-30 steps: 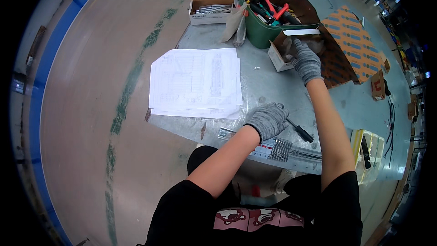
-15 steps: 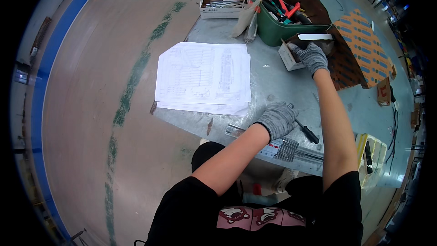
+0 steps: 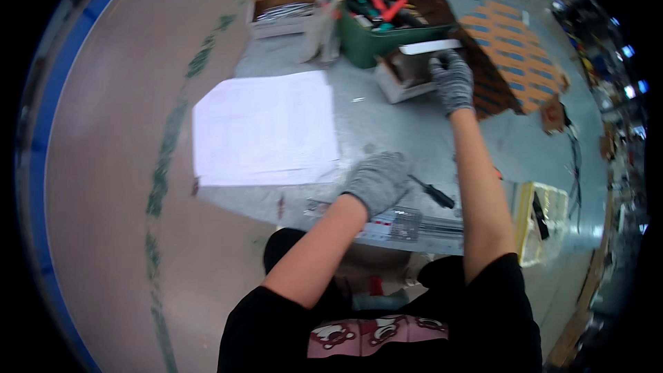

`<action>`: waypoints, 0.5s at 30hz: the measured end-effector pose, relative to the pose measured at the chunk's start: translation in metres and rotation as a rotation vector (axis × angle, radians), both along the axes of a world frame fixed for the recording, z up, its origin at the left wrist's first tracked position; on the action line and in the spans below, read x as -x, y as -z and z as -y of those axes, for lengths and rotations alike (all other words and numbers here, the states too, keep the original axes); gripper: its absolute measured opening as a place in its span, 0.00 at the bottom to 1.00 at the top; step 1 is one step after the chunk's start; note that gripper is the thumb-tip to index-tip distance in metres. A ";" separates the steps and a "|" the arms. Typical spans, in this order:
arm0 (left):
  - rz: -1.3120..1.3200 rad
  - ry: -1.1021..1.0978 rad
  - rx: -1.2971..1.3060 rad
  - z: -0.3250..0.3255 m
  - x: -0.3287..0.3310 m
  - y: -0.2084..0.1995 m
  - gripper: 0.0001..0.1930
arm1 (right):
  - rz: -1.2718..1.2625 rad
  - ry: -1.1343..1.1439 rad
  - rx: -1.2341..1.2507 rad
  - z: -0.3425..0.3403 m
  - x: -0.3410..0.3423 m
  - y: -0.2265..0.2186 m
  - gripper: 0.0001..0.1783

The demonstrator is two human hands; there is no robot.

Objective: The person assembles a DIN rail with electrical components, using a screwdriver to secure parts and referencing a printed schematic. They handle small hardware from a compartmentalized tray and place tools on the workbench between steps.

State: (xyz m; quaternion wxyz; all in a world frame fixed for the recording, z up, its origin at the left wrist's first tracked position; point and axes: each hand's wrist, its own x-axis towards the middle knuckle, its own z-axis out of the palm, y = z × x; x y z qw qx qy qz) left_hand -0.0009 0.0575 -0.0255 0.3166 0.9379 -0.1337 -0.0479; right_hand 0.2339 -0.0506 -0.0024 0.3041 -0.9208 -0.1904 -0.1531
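My left hand (image 3: 379,181), in a grey knit glove, rests near the table's front edge with its fingers curled. Whatever it may hold is hidden beneath it. Under and beside it lies a metal rail assembly (image 3: 404,226) with grey and red-marked parts. A dark-handled screwdriver (image 3: 438,196) lies to its right, shaft toward the glove. My right hand (image 3: 453,83), gloved alike, reaches far forward to the right end of a small open white box (image 3: 404,90). Its fingers are bent at the box's edge, under the raised flap; blur hides anything between them.
Printed sheets (image 3: 266,130) lie on the metal table at left. Beyond stand a green tool bin (image 3: 387,43) and an open carton of metal parts (image 3: 284,21). Patterned cardboard (image 3: 514,55) lies far right, a yellow-edged clear case (image 3: 542,228) near right.
The view has shifted, so the table things sit further left. My right hand has drawn back rightward from inside the small box to its end. My left hand stays over the rail assembly.
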 end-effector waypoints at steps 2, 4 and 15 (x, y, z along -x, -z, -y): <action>0.024 0.036 -0.057 0.002 -0.004 -0.001 0.18 | 0.042 -0.007 -0.114 0.013 -0.004 0.003 0.11; 0.012 0.054 -0.134 0.000 -0.008 0.003 0.19 | -0.022 -0.019 -0.039 0.016 -0.009 0.005 0.15; -0.052 0.065 -0.148 -0.005 -0.011 0.003 0.19 | -0.269 0.087 0.848 -0.047 -0.007 -0.007 0.26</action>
